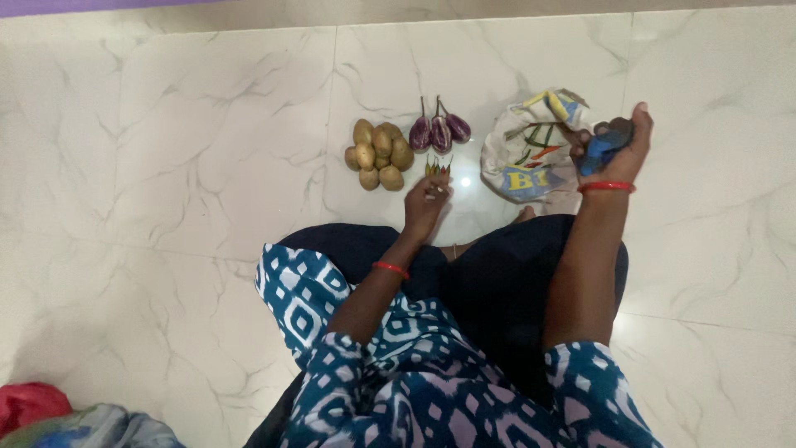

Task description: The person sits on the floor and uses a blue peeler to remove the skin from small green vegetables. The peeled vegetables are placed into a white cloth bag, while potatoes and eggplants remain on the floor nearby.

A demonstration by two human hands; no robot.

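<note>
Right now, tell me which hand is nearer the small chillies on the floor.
Left. The left hand has its fingertips at the chillies. The right hand is raised off to their right, beside the cloth bag, gripping a blue object.

So I'm sitting cross-legged, both arms stretched forward over my knees. My left hand [426, 202] is reaching down low, fingers curled together and pointing away from me, wrist bent a little, thin red bangle on that wrist. My right hand [614, 147] is raised higher and further out to the side, palm turned toward me, fingers curled closed with the thumb sticking up, another red bangle just below it. Forearms are bare; patterned blue and white sleeves stop near the elbows.
</note>
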